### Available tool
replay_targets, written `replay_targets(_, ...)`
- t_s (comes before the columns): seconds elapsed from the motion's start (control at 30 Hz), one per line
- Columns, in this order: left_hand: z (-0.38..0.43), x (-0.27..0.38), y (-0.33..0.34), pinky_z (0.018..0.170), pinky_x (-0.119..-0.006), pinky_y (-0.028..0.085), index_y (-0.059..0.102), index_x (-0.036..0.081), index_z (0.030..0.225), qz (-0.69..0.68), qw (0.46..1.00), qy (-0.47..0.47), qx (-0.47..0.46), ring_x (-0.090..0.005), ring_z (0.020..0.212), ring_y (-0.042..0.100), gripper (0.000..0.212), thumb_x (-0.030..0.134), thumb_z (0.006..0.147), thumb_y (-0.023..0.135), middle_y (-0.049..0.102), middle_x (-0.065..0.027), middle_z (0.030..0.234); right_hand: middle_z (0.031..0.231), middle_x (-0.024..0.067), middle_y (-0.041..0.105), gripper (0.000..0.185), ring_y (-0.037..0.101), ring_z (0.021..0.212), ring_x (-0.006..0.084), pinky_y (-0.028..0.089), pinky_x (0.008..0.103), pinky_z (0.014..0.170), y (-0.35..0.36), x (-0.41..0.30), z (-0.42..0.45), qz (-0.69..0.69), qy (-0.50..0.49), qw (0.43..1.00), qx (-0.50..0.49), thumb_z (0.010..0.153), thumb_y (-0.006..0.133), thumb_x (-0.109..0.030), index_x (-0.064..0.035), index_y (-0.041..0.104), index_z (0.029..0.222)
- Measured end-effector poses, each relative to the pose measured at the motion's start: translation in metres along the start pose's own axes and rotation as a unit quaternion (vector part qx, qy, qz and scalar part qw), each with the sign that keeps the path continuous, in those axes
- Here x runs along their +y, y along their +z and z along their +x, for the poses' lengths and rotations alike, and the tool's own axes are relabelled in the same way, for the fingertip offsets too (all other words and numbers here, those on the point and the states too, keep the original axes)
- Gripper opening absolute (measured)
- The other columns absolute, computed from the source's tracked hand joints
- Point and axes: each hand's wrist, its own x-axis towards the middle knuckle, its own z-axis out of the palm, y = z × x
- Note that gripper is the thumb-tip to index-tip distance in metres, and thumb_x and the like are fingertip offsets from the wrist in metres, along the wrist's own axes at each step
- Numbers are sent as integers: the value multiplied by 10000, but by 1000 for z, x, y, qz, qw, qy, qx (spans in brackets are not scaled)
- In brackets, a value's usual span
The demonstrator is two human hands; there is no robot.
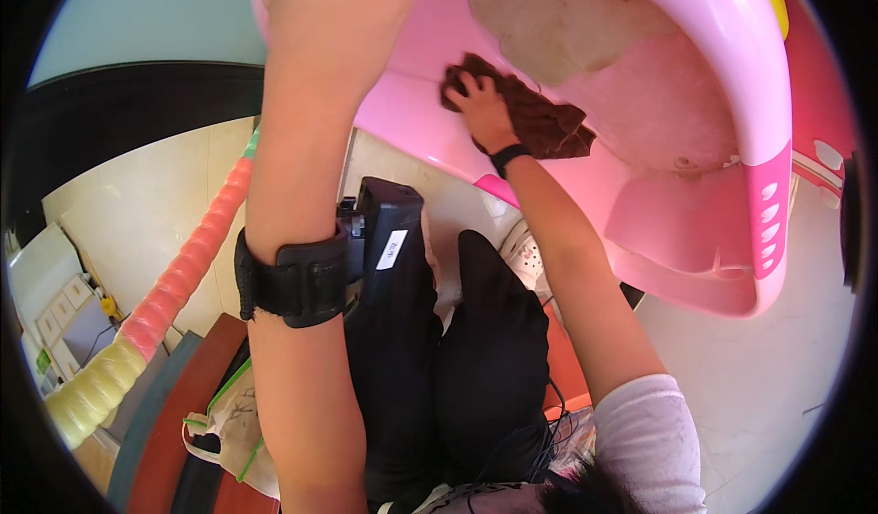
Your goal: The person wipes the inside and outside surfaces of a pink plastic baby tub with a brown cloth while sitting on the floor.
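Observation:
A large pink plastic tub (pixel 686 233) lies before me, its inside facing me, with a greyish-brown patch on the inner surface. My right hand (pixel 488 117), with a black wristband, presses a dark brown cloth (pixel 542 119) against the inner wall of the tub, fingers spread over one end of it. My left hand (pixel 329 6) is at the top edge of the picture near the tub's left part; its fingers are mostly out of view, so its grip cannot be told. A black strap with a boxy device (pixel 391 239) sits on my left forearm.
A pole wrapped in coloured plastic (pixel 185 267) slants along the left. Below it lie a cloth bag with green trim (pixel 236 432) and a striped surface (pixel 171 411). A white clog (pixel 525 257) stands below the tub. Thin black cables (pixel 549 438) run beside my legs.

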Motion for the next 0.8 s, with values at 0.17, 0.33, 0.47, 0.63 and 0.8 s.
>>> replay_targets(0.17,0,-5,2,964,-365,263,387,2,1211,16,1000,-6,-16,-294,1135,343,552,367,825,536,392,-179,1211,1171,66,409,301,450,949,342,523,384,596,-1,63,-54,-51,113,991,-44,745,470,-92,-226,519,1011)
replay_targets(0.33,9,-9,-9,959,-374,269,401,21,1208,59,998,0,-2,-300,1124,353,570,385,801,563,401,-161,1205,1285,122,326,451,351,1123,411,379,485,892,-5,136,-142,-51,352,928,-109,731,530,-145,-162,431,1171)
replay_targets(0.47,4,-16,8,959,-379,269,405,26,1206,83,996,-43,3,-303,1127,352,578,388,789,577,404,-154,1204,1128,228,492,497,461,1058,374,372,389,913,-26,209,-221,127,505,852,-59,728,573,-239,-16,454,1156)
replay_targets(0.63,-2,-12,3,963,-373,266,393,26,1212,8,1000,-6,23,-304,1133,345,576,394,801,560,400,-164,1203,1137,228,486,491,457,1081,340,344,349,933,-70,98,-158,239,317,902,171,708,570,-82,40,428,1162)
replay_targets(0.8,15,-31,-37,964,-359,262,373,19,1220,66,997,-38,-14,-287,1117,363,547,396,842,495,401,-181,1191,1334,183,290,602,283,1224,335,244,393,1013,-42,13,-49,255,81,952,148,724,562,-92,-46,332,1278)
